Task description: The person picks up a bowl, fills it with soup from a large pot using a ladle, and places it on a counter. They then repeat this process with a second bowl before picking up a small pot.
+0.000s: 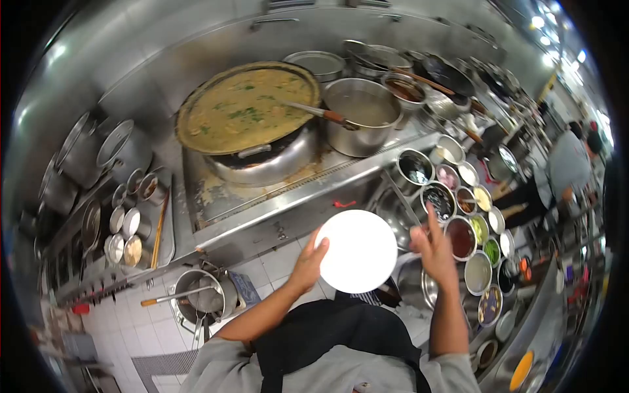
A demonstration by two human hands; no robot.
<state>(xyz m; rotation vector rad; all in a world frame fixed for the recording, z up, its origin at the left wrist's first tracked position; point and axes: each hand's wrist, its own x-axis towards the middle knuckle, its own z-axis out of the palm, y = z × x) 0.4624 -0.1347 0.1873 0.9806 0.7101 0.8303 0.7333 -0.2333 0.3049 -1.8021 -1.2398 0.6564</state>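
My left hand (308,263) grips a round white plate (358,251) by its left edge, thumb on top. The plate is in front of my apron, with nothing on it. To its right, my right hand (434,245) is raised with the index finger stretched out and the thumb apart; it holds nothing. That hand overlaps the rows of metal containers, close to a pot of red sauce (460,238) and a pot with dark contents (438,202).
On the stove stand a wide pan of yellowish food with green herbs (249,108) and a steel pot of cloudy liquid (362,108). A pot with a ladle (203,295) stands low at left. A co-worker (569,164) is at far right.
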